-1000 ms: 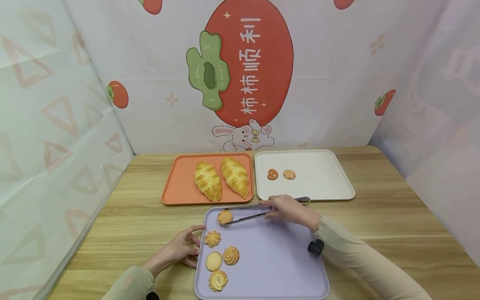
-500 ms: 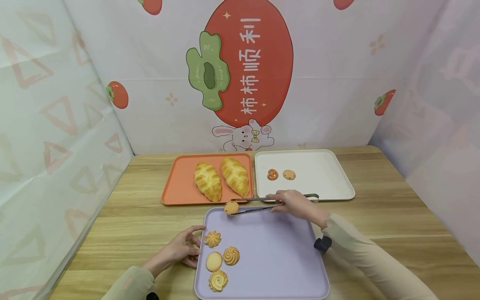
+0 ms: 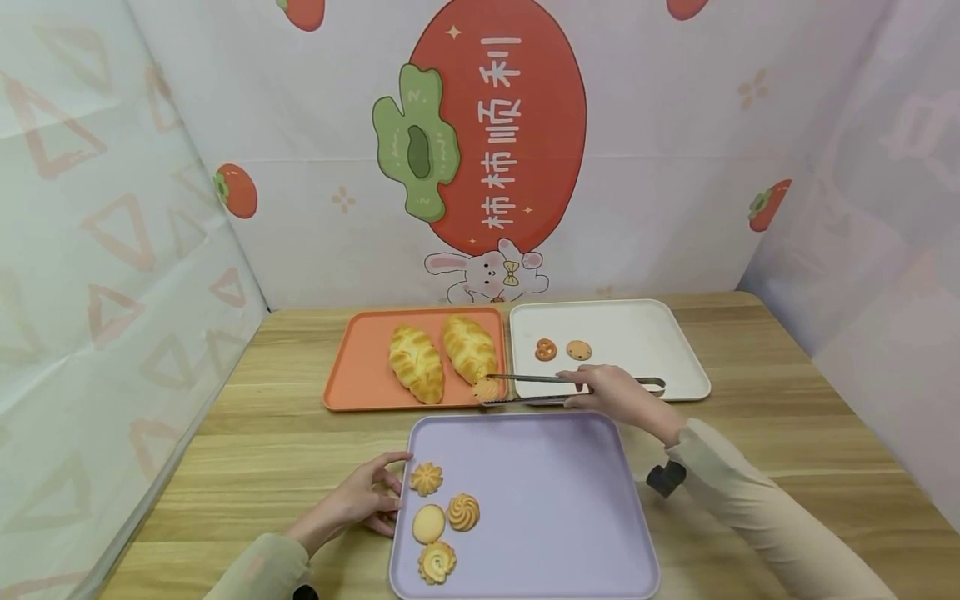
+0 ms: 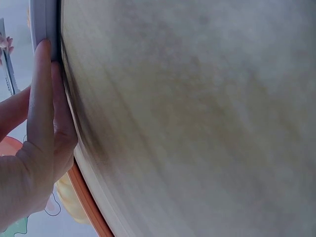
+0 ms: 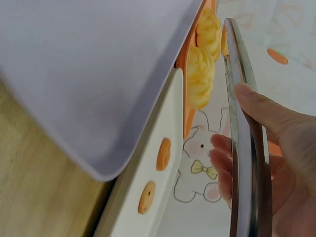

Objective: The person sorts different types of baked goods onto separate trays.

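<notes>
My right hand grips metal tongs, thumb on one arm and fingers on the other in the right wrist view. Between the tong tips is a round cookie, held up and overlapping the right bread and the orange tray's near right corner in the head view. My left hand rests at the left rim of the lilac tray, its extended index finger touching the edge in the left wrist view. Left on that tray lie a flower-shaped cookie, a swirl cookie, a smooth round cookie and a ruffled cookie.
Behind the lilac tray, an orange tray carries two golden breads. To its right, a white tray bears a pretzel-shaped cookie and an oval cookie. A printed cloth hangs along the table's back edge.
My right hand has moved the tongs and cookie from the lilac tray's upper left corner, away and rightward, to the orange tray's near right corner. My left hand has stayed put.
</notes>
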`<state>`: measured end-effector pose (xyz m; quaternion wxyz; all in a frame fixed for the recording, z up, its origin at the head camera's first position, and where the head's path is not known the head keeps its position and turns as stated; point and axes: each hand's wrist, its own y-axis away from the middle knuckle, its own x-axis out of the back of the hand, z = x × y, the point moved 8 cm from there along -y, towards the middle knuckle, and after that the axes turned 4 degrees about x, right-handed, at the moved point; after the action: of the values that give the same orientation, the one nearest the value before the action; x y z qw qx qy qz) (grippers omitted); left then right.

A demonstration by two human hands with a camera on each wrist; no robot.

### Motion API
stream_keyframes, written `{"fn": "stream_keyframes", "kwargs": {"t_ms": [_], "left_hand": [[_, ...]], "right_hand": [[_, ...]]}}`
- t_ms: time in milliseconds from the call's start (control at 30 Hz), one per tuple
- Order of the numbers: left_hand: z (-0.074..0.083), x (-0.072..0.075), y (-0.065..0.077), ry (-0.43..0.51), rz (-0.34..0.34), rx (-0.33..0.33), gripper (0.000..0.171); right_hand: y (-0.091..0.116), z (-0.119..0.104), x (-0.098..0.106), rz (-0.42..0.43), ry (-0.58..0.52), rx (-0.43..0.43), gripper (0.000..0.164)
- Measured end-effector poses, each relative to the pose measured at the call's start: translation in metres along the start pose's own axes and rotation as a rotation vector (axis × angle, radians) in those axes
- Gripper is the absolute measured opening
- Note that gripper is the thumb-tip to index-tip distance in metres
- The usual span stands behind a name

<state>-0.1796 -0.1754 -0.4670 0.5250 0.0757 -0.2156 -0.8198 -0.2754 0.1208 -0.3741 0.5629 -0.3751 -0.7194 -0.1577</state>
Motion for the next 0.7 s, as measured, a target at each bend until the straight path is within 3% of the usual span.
{"fn": "stream_keyframes", "kwargs": {"t_ms": [333, 700], "left_hand": [[0.001, -0.001, 0.000, 0.009, -0.010, 0.015, 0.067], [0.001, -0.001, 0.001, -0.004, -0.006, 0.015, 0.066]], "right_hand": [[0.013, 0.023, 0.014, 0.039, 0.009, -0.052, 0.040], [0.029, 0.049, 0.025, 0.027, 0.008, -0.128, 0.040]]}}
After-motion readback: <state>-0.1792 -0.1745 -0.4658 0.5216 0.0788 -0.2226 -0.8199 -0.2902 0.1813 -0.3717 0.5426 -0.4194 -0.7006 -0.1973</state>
